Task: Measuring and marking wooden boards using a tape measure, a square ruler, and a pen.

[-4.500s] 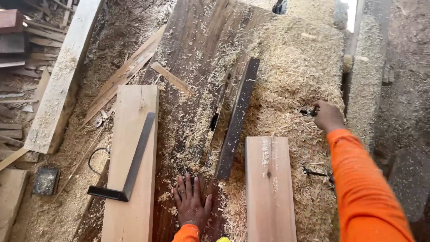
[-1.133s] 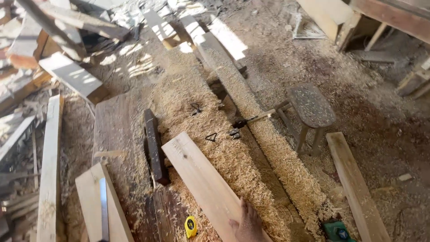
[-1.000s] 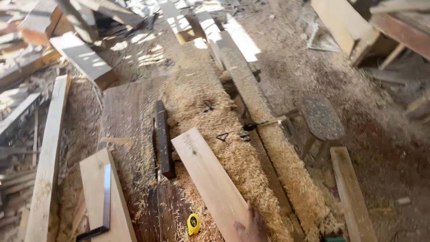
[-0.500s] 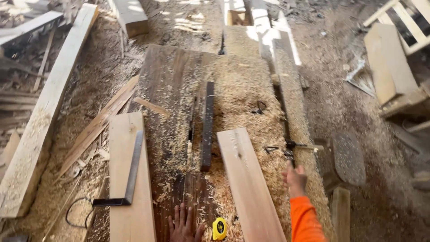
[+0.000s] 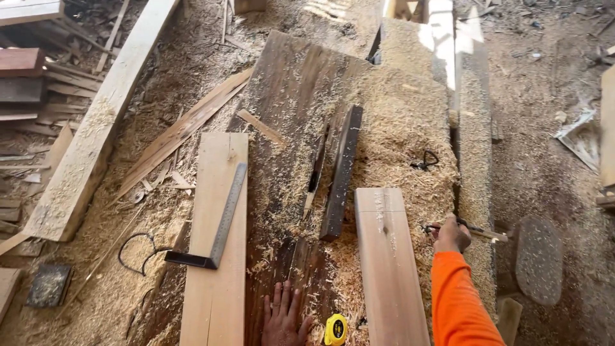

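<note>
My left hand (image 5: 284,316) lies flat, fingers spread, on the dark wooden slab (image 5: 288,115) near its front edge. A yellow tape measure (image 5: 335,330) sits just right of that hand. My right hand (image 5: 451,234), in an orange sleeve, is closed around a dark metal tool (image 5: 471,227) lying in the sawdust at the slab's right side. Between the two hands lies a pale plank (image 5: 387,263). A second pale plank (image 5: 216,237) to the left carries a steel try square (image 5: 216,225). A dark narrow wood strip (image 5: 341,172) rests along the slab's middle.
Thick sawdust (image 5: 403,122) covers the slab's right half. A long pale beam (image 5: 96,122) lies at the left, with stacked boards (image 5: 22,83) beyond it. A small round stool (image 5: 539,256) stands to the right. A black clip (image 5: 424,160) lies in the shavings, a wire loop (image 5: 136,251) at lower left.
My view has swung down and closer to the slab. My right hand has reached forward and closed on the dark tool. My left hand stays flat on the slab.
</note>
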